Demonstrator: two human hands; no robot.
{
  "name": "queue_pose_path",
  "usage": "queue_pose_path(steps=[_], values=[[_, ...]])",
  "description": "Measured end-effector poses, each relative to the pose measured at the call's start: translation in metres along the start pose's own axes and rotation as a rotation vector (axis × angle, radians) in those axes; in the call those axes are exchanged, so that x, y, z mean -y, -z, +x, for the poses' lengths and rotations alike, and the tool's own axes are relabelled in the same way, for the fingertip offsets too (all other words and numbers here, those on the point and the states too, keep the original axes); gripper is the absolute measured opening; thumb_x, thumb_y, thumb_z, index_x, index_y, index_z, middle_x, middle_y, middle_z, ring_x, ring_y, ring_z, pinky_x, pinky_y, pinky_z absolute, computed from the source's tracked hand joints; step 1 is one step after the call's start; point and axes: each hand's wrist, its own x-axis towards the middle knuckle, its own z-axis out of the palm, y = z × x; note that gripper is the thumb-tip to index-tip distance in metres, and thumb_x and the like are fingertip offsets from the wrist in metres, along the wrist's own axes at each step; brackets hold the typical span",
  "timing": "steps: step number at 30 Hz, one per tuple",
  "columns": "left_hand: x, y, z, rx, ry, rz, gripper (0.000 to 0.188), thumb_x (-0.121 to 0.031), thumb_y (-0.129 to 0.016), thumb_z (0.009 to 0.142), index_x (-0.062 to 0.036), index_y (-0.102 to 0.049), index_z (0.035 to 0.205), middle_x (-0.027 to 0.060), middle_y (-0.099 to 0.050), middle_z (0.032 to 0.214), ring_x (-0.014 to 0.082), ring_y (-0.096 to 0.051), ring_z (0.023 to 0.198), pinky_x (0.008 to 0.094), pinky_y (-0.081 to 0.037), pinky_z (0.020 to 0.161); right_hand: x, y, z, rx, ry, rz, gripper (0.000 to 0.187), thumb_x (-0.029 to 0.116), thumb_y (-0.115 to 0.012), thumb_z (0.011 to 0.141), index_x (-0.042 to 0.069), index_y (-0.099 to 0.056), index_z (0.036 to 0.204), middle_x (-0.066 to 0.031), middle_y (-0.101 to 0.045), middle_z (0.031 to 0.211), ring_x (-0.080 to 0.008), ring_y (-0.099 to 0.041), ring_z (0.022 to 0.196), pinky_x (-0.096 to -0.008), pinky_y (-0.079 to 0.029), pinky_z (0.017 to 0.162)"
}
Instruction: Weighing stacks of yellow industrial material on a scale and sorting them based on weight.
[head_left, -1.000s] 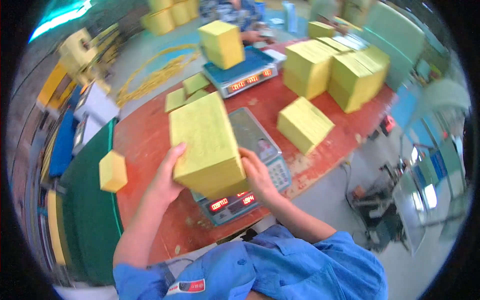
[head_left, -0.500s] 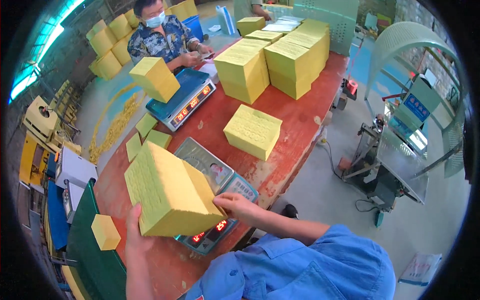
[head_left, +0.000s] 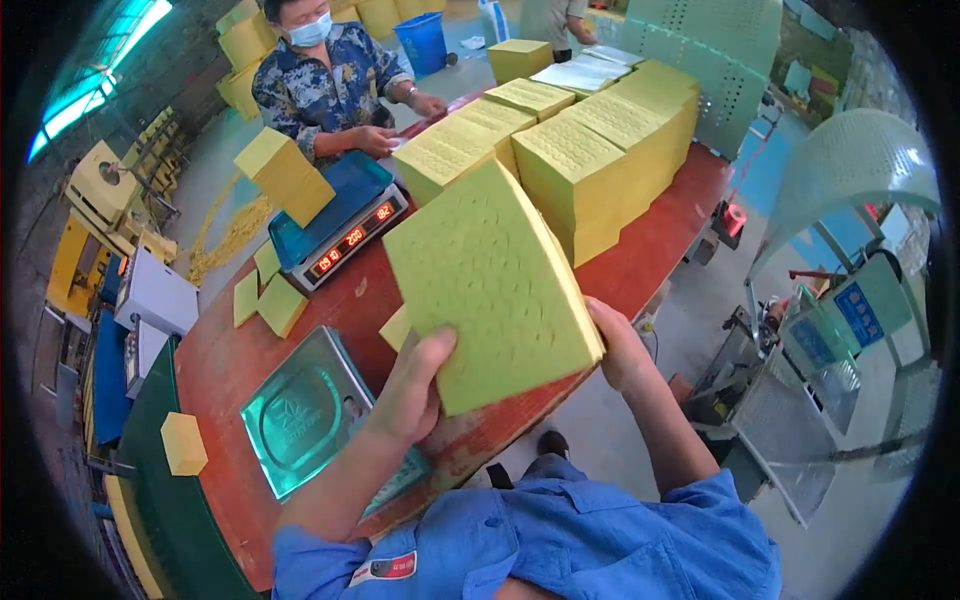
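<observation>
Between my hands is a thick stack of yellow paper [head_left: 490,295], tilted up, its broad face dented with rows of small punched marks. My left hand [head_left: 412,385] grips its left lower edge, thumb on the face. My right hand [head_left: 618,345] holds the right side, its fingers partly hidden behind the stack. Below and left of it lies a scale with a bare steel pan [head_left: 300,410], partly behind my left forearm. A corner of another yellow block [head_left: 396,328] shows behind the held stack.
Tall yellow paper stacks [head_left: 610,150] stand at the back of the red table [head_left: 225,370]. A second scale [head_left: 345,250] carries a yellow block [head_left: 285,180]. Across the table, a masked person's hands [head_left: 400,125] are at work. Small yellow pads [head_left: 280,303] lie at left; a machine [head_left: 800,370] stands right.
The held stack has moved right, away from above the near scale, and turned its punched face toward me. My right hand has shifted to its right side. The view has also shifted.
</observation>
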Motion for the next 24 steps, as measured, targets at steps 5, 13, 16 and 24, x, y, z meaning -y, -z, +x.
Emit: queue_pose_path(steps=[5,13,16,24], values=[[0.016,-0.026,0.102,-0.125,0.064,0.092,0.059,-0.046,-0.05,0.094,-0.0047,-0.046,0.136,0.0114,-0.057,0.13,0.0234,-0.059,0.114,0.0434,-0.046,0.098,-0.007,0.057,0.091,0.11,-0.183,0.061,0.044,0.037,-0.044,0.102,0.003,-0.059,0.125,-0.0079,-0.064,0.121,-0.0162,-0.06,0.106,-0.0322,-0.045,0.093],[0.039,-0.001,0.179,-0.186,0.097,0.135,0.062,-0.054,-0.058,0.088,-0.0019,-0.058,0.122,0.0144,-0.065,0.113,0.0284,-0.065,0.104,0.053,-0.056,0.081,-0.056,0.097,0.182,0.05,-0.216,0.082,0.05,0.042,-0.05,0.098,0.006,-0.053,0.131,-0.0068,-0.062,0.122,-0.0201,-0.059,0.109,-0.0373,-0.049,0.09],[0.075,0.002,0.186,-0.333,-0.018,0.355,0.055,-0.051,-0.061,0.083,0.0012,-0.07,0.097,0.0168,-0.07,0.091,0.0254,-0.069,0.089,0.0415,-0.056,0.073,-0.045,0.096,0.152,0.092,-0.149,0.16,0.048,0.037,-0.05,0.1,0.003,-0.049,0.135,-0.0122,-0.055,0.132,-0.0263,-0.055,0.117,-0.0429,-0.047,0.099],[0.081,-0.026,0.188,-0.481,-0.188,0.42,0.081,-0.04,-0.063,0.085,0.0129,-0.033,0.138,0.0344,-0.051,0.131,0.0399,-0.052,0.124,0.0412,-0.04,0.105,-0.04,0.039,0.031,-0.112,0.161,-0.349,0.043,0.011,-0.053,0.096,-0.002,-0.046,0.136,-0.0149,-0.054,0.13,-0.0259,-0.054,0.117,-0.0366,-0.043,0.102]])
